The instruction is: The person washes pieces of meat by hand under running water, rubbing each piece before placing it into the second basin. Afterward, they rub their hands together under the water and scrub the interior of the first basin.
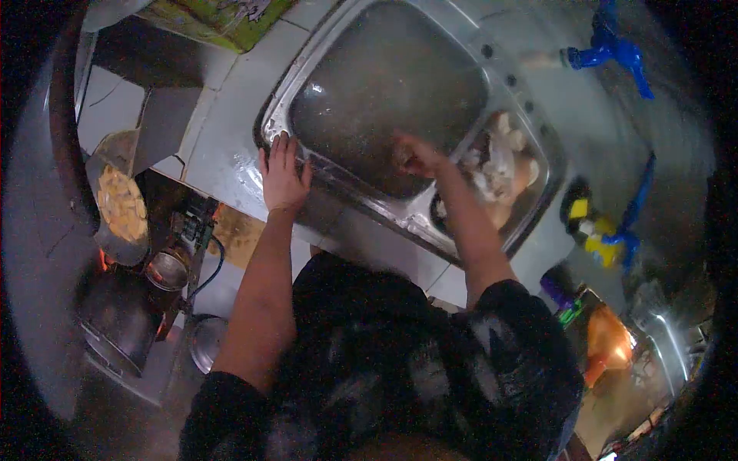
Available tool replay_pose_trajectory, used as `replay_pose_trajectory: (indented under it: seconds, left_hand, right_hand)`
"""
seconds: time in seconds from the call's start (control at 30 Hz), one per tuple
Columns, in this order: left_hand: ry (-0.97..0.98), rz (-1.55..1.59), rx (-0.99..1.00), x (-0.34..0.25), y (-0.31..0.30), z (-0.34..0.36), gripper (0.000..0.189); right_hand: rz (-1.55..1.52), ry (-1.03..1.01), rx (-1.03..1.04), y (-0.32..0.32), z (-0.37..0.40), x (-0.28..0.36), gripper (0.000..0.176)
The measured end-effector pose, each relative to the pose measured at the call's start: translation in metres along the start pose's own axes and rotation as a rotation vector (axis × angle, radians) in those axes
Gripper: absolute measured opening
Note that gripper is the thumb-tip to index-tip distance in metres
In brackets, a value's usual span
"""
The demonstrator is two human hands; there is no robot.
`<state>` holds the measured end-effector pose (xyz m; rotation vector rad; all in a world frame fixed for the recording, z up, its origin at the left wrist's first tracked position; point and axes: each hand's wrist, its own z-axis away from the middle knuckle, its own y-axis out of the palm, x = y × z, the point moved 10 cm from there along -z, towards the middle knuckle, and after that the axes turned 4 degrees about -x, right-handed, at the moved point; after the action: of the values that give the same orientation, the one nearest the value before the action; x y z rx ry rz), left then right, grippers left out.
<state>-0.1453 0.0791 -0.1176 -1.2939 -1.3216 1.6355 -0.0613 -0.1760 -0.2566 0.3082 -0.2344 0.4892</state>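
My left hand (284, 174) lies on the near left corner of the metal sink rim (270, 123), its fingers spread. Over the large basin (384, 84), near its front right side, my right hand (417, 155) has its fingers curled; what they hold, if anything, is too blurred to make out. Murky grey water seems to fill that basin. Pale, whitish pieces (500, 165) lie in the smaller basin to the right, partly hidden by my right forearm.
Blue taps (611, 55) are at the upper right, with yellow bottles (601, 244) below. On the left are a pan of yellow pieces (121, 203), a dark pot (115, 319) and a small metal pot (168, 269). An orange object (609, 338) sits lower right.
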Motion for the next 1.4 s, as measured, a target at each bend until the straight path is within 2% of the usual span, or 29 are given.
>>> replay_pose_trajectory:
  seconds: [0.07, 0.13, 0.17, 0.23, 0.27, 0.33, 0.37, 0.43, 0.47, 0.53, 0.6, 0.67, 0.7, 0.77, 0.8, 0.87, 0.9, 0.97, 1.03, 1.1, 1.13, 1.17, 1.2, 1.27, 1.4]
  left_hand:
    - [0.009, -0.003, 0.003, -0.001, 0.001, 0.001, 0.051]
    - [0.022, -0.031, -0.019, -0.002, 0.0, 0.001, 0.049]
    - [0.031, -0.026, -0.017, -0.002, 0.003, 0.002, 0.049]
    - [0.037, -0.044, -0.031, -0.002, 0.003, 0.001, 0.048]
    - [0.051, -0.038, -0.032, -0.003, 0.003, 0.001, 0.048]
    - [0.02, -0.042, 0.021, -0.007, 0.0, 0.001, 0.047]
    - [0.03, -0.021, -0.019, -0.007, -0.001, 0.001, 0.046]
    - [0.041, -0.019, -0.022, -0.01, 0.0, 0.003, 0.046]
    - [0.041, -0.026, -0.035, -0.009, -0.001, 0.001, 0.047]
    - [0.053, -0.027, -0.055, -0.007, 0.0, 0.002, 0.047]
    - [0.05, -0.04, -0.048, -0.009, -0.002, 0.001, 0.047]
    - [0.052, -0.034, -0.049, -0.008, -0.002, 0.002, 0.047]
    - [0.054, -0.027, -0.053, -0.007, -0.001, 0.002, 0.047]
    - [0.056, -0.024, -0.064, -0.005, 0.0, 0.002, 0.047]
    - [0.062, -0.019, -0.075, -0.005, 0.0, 0.003, 0.047]
    - [0.058, -0.047, -0.065, -0.007, -0.001, 0.001, 0.047]
    - [0.053, -0.073, -0.051, -0.006, 0.0, 0.001, 0.047]
    - [0.056, -0.069, -0.058, -0.004, 0.002, 0.003, 0.047]
    - [0.065, -0.062, -0.069, -0.005, 0.001, 0.002, 0.046]
    - [0.062, -0.076, -0.058, -0.007, -0.002, 0.001, 0.046]
    - [0.057, -0.084, -0.06, -0.005, 0.0, 0.001, 0.046]
    - [0.062, -0.078, -0.079, -0.003, 0.002, 0.002, 0.046]
    - [0.068, -0.07, -0.098, -0.002, 0.002, 0.002, 0.046]
    - [0.068, -0.08, -0.085, 0.002, 0.008, 0.002, 0.047]
    - [0.052, -0.045, -0.074, 0.001, 0.003, 0.001, 0.047]
  right_hand:
    - [-0.069, 0.033, 0.002, 0.015, 0.029, 0.008, 0.046]
    - [0.01, -0.159, -0.134, 0.014, 0.049, 0.029, 0.052]
    - [0.003, -0.16, -0.141, 0.015, 0.05, 0.028, 0.052]
    - [0.37, -0.104, -0.202, 0.014, 0.05, 0.022, 0.055]
    - [0.361, -0.107, -0.213, 0.015, 0.049, 0.019, 0.055]
    - [0.24, -0.286, -0.162, 0.02, 0.052, 0.022, 0.057]
    - [0.234, -0.286, -0.175, 0.017, 0.052, 0.017, 0.057]
    - [0.412, -0.41, -0.352, 0.005, 0.062, 0.02, 0.056]
    - [0.408, -0.412, -0.356, -0.001, 0.064, 0.014, 0.056]
    - [0.505, -0.437, -0.712, -0.046, 0.094, 0.01, 0.055]
    - [0.531, -0.455, -0.857, -0.076, 0.132, 0.014, 0.058]
    - [0.971, -0.475, -0.914, -0.09, 0.153, 0.02, 0.063]
    - [0.973, -0.477, -0.911, -0.088, 0.161, 0.026, 0.063]
    - [0.935, -0.241, -1.09, -0.101, 0.188, 0.032, 0.057]
    - [0.936, -0.243, -1.088, -0.108, 0.183, 0.027, 0.057]
    - [1.162, -0.222, -1.221, -0.123, 0.172, 0.026, 0.05]
    - [1.166, -0.228, -1.215, -0.118, 0.167, 0.037, 0.05]
    - [1.163, -0.393, -1.147, -0.089, 0.159, 0.07, 0.048]
    - [1.356, -0.468, -1.007, -0.082, 0.1, 0.079, 0.048]
    - [1.334, -0.556, -1.077, -0.064, 0.078, 0.118, 0.049]
    - [1.333, -0.565, -1.07, -0.06, 0.066, 0.132, 0.049]
    - [1.36, -0.529, -0.979, -0.055, 0.049, 0.139, 0.053]
    - [1.386, -0.491, -0.888, -0.051, 0.032, 0.139, 0.056]
    - [1.428, -0.486, -0.848, -0.047, 0.005, 0.139, 0.056]
    - [1.409, -0.518, -0.957, -0.051, -0.034, 0.111, 0.056]
